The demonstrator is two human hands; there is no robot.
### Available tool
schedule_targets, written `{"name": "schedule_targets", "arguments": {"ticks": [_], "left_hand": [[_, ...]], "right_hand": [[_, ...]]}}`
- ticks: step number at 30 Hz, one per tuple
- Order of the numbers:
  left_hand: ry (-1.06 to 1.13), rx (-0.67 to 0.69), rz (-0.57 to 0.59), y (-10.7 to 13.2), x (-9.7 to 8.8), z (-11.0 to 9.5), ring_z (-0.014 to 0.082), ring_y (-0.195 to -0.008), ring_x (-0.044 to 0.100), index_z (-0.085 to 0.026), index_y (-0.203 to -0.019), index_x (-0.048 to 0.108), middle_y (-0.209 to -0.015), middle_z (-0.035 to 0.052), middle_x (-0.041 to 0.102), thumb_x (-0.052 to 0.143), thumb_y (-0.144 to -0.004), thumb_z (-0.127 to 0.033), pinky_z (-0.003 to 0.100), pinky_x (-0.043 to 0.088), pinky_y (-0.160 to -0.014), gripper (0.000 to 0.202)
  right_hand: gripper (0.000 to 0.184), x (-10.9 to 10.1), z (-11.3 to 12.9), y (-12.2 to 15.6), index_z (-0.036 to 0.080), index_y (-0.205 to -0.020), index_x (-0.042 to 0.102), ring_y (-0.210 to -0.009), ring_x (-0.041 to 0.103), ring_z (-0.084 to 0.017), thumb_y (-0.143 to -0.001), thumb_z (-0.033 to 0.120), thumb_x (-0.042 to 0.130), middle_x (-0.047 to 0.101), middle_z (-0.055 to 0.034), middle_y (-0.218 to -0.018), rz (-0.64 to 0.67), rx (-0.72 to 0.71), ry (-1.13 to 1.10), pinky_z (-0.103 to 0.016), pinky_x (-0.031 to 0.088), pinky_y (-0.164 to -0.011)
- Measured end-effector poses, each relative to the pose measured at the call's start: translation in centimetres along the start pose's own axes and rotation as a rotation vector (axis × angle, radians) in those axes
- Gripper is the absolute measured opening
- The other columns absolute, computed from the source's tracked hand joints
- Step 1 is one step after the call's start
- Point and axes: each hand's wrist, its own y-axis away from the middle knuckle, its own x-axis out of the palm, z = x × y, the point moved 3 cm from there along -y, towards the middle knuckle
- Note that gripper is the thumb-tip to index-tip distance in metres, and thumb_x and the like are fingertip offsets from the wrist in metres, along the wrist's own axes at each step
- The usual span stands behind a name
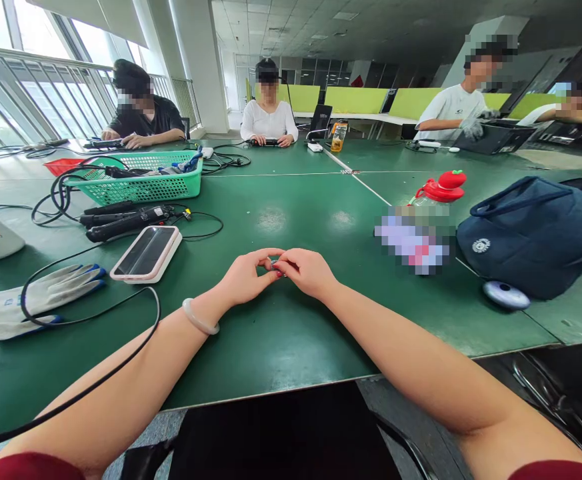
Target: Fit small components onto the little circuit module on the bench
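Observation:
My left hand (249, 275) and my right hand (308, 272) meet over the middle of the green table (271, 340). Between their pinched fingertips is a small shiny item (274, 265), mostly covered by the fingers, so its kind cannot be made out. Thumb and forefinger of each hand close on it, and the two hands touch. A pale bangle (199, 317) circles my left wrist. Nearest to my left hand lies a phone in a pink case (145, 253), screen up.
On the left are a work glove (35, 300), black cables, black handles (125, 221) and a green basket (145, 193). To the right stand a red-lidded bottle (441, 188) and a navy bag (535, 233). Several people sit or stand around the far side.

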Motion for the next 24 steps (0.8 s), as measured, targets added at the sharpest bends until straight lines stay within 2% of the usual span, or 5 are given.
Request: {"name": "schedule_targets", "arguments": {"ticks": [5, 10, 15, 19, 24], "left_hand": [[-0.030, -0.081, -0.025, -0.2, -0.4, 0.4, 0.0157, -0.071, 0.060, -0.025, -0.115, 0.061, -0.069, -0.0020, 0.062, 0.052, -0.079, -0.031, 0.030, 0.046, -0.075, 0.038], [0.004, -0.210, -0.073, -0.5, -0.7, 1.3, 0.0145, -0.061, 0.056, -0.023, -0.096, 0.063, -0.059, -0.0036, 0.057, 0.047, -0.080, -0.030, 0.026, 0.042, -0.061, 0.024], [0.000, -0.240, -0.057, -0.7, -0.5, 1.6, 0.0135, -0.057, 0.053, -0.023, -0.091, 0.061, -0.058, -0.0044, 0.056, 0.046, -0.079, -0.028, 0.025, 0.038, -0.056, 0.020], [-0.048, -0.231, -0.056, -0.8, -0.3, 1.8, 0.0142, -0.061, 0.056, -0.024, -0.095, 0.060, -0.064, -0.0039, 0.062, 0.046, -0.081, -0.030, 0.026, 0.041, -0.061, 0.020], [-0.070, -0.226, -0.036, -0.8, -0.1, 2.4, 0.0158, -0.078, 0.063, -0.025, -0.106, 0.057, -0.084, -0.0012, 0.071, 0.043, -0.085, -0.027, 0.029, 0.045, -0.075, 0.025]], "right_hand": [[0.029, -0.2, -0.8, -0.1, 0.018, -0.080, 0.065, -0.076, 0.056, -0.013, -0.095, 0.029, 0.043, 0.066, -0.0020, -0.080, 0.032, 0.003, 0.034, -0.024, 0.037, -0.068], [0.017, -0.1, -2.0, -0.3, 0.020, -0.083, 0.069, -0.074, 0.055, -0.013, -0.089, 0.025, 0.054, 0.065, -0.0018, -0.080, 0.081, 0.089, 0.076, -0.025, 0.037, -0.067], [0.014, 0.7, -1.8, 0.0, 0.022, -0.092, 0.071, -0.077, 0.056, -0.013, -0.086, 0.027, 0.059, 0.063, -0.0018, -0.085, 0.137, 0.073, 0.122, -0.025, 0.040, -0.069], [0.022, 1.5, -1.0, 0.1, 0.021, -0.102, 0.070, -0.088, 0.058, -0.016, -0.087, 0.033, 0.059, 0.063, -0.0050, -0.097, 0.137, 0.006, 0.227, -0.027, 0.043, -0.076], [0.017, 2.1, -0.6, -0.1, 0.021, -0.093, 0.072, -0.087, 0.059, -0.017, -0.088, 0.031, 0.059, 0.063, -0.0051, -0.095, 0.159, 0.008, 0.271, -0.028, 0.044, -0.077]]}}
